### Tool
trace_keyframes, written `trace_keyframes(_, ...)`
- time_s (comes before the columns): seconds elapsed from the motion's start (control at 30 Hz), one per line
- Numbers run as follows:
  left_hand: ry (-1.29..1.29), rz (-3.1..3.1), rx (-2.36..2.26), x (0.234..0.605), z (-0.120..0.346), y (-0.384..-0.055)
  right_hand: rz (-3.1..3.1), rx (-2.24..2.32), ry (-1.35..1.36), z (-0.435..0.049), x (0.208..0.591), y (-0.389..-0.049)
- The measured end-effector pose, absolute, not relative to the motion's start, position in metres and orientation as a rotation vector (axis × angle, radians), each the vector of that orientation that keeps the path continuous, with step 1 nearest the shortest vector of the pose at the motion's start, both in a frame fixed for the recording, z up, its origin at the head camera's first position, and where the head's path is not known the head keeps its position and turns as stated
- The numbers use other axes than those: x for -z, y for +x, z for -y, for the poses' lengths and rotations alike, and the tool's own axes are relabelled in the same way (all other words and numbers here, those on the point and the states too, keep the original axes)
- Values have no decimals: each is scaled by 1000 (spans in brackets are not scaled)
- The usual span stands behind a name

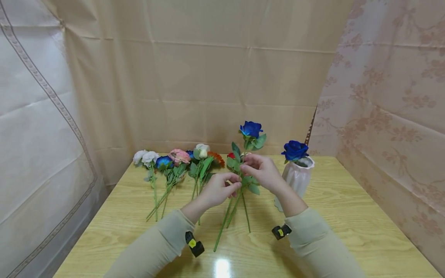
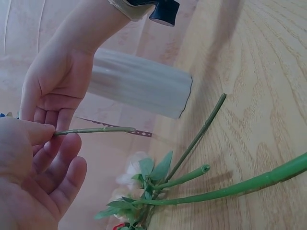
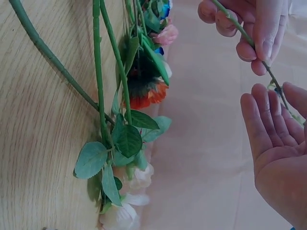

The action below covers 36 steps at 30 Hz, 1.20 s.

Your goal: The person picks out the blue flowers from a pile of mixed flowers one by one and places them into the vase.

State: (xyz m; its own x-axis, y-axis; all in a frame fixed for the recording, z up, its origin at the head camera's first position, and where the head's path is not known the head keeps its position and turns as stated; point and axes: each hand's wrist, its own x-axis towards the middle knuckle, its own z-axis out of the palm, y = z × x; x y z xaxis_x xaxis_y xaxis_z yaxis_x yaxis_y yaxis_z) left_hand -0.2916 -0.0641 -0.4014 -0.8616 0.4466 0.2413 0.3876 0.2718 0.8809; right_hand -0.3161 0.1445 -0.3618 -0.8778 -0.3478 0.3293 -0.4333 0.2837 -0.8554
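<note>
My left hand (image 1: 222, 188) pinches the lower stem of an upright blue rose (image 1: 251, 129) between thumb and finger. The thin green stem (image 2: 96, 130) sticks out past that grip in the left wrist view. Higher up the same stem, my right hand (image 1: 265, 173) is beside the rose's leaves. Its fingers (image 3: 268, 115) look relaxed and nearly straight in the right wrist view, with the stem passing between them and the thumb. On the right, a pale ribbed vase (image 1: 298, 179) bears another blue rose (image 1: 295, 150).
Several artificial flowers lie along the table's back: white roses (image 1: 150, 157), a pink flower (image 1: 179, 156), a white bud (image 1: 202, 150) and an orange flower (image 1: 217, 158). Their stems point toward me across the wooden table (image 1: 121, 231). Behind hangs a beige curtain (image 1: 194, 77).
</note>
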Motion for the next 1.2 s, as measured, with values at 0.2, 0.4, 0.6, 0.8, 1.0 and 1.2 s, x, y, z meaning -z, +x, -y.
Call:
trace_keyframes(0.2, 818, -2472, -1658, 403, 63, -292, 2461, -1684, 754, -144, 363, -316)
trace_keyframes(0.4, 821, -2461, -1660, 404, 63, -293, 2447, -1705, 781, -143, 364, -316)
trace_keyframes(0.6, 820, -2461, -1628, 405, 66, -294, 2457, -1700, 820, -145, 365, -317)
trace_keyframes(0.8, 824, -2460, -1621, 403, 71, -294, 2471, -1672, 800, -145, 362, -316)
trace_keyframes(1.0, 817, -2488, -1630, 400, 75, -293, 2468, -1626, 815, -146, 355, -314)
trace_keyframes(1.2, 853, -2560, -1599, 398, 78, -295, 2455, -1590, 854, -149, 347, -313)
